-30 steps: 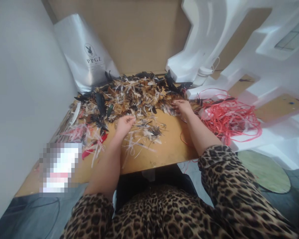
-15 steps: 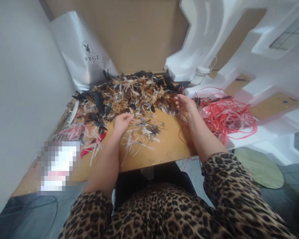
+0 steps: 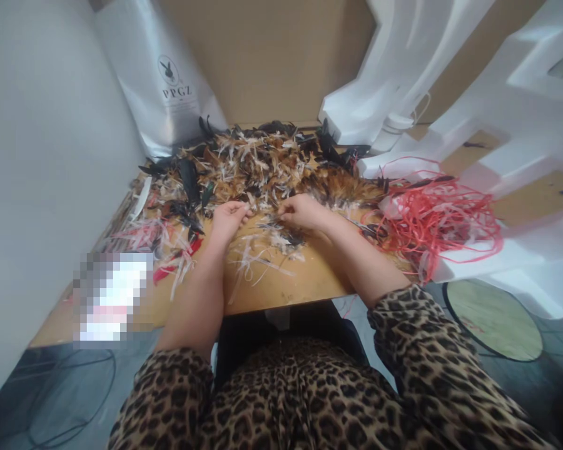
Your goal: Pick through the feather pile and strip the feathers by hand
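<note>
A large heap of brown, white and black feathers (image 3: 258,159) spreads across the back of the yellow-brown table (image 3: 309,278). My left hand (image 3: 231,219) is closed in a pinch at the heap's front edge, with a small pale bit at the fingertips that may be a feather; I cannot be sure. My right hand (image 3: 301,211) lies just right of it, fingers curled down at the feathers, and what they hold is hidden. Below both hands is a small pile of loose feathers (image 3: 281,237), with thin whitish strips (image 3: 251,259) in front of it.
Tangled red plastic strips (image 3: 443,215) lie at the right beside white foam packing (image 3: 469,265). A silver bag (image 3: 169,106) stands at the back left. Pinkish strips (image 3: 143,234) and a pixelated bright object (image 3: 115,297) are at the left. A white lidded container (image 3: 394,128) stands behind the red strips.
My right hand has moved left from near the red strips to the front of the feather heap, and its fingers have curled. My left hand stays pinched in nearly the same place.
</note>
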A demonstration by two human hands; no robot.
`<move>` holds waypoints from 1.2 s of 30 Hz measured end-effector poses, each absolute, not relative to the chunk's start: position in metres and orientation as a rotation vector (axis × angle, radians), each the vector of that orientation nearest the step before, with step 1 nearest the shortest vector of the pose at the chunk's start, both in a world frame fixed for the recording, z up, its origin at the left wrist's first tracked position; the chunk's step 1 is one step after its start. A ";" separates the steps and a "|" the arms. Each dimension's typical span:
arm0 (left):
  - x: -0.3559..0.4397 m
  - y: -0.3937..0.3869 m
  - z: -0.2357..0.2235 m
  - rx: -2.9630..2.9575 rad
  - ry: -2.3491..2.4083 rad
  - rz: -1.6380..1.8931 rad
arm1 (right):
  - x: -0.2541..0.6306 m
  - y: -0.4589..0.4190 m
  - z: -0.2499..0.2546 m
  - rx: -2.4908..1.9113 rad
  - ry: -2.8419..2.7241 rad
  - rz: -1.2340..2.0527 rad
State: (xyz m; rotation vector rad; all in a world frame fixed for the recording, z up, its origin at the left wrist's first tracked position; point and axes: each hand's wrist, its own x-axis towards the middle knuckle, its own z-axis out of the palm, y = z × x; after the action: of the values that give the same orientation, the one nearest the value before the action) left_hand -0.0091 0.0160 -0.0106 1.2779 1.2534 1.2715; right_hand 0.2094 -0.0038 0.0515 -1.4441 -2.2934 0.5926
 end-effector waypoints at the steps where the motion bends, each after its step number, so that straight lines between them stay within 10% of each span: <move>1: -0.010 0.016 -0.011 1.278 1.257 1.279 | 0.203 -0.002 0.051 -1.511 -2.374 0.466; 16: -0.004 0.013 -0.010 1.342 1.263 1.270 | 0.190 0.005 0.028 -1.721 -2.467 0.002; 28: 0.003 0.003 0.004 1.254 1.142 1.161 | 0.195 0.019 0.011 -1.076 -1.195 1.404; 36: 0.001 -0.002 0.010 1.144 1.023 1.085 | 0.178 0.010 0.013 -0.918 -0.986 1.620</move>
State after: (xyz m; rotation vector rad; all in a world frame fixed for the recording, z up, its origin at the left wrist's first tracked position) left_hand 0.0009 -0.0020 0.0103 1.1435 1.0226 1.0853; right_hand 0.1778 0.0104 0.0127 -0.9184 -0.9855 1.6200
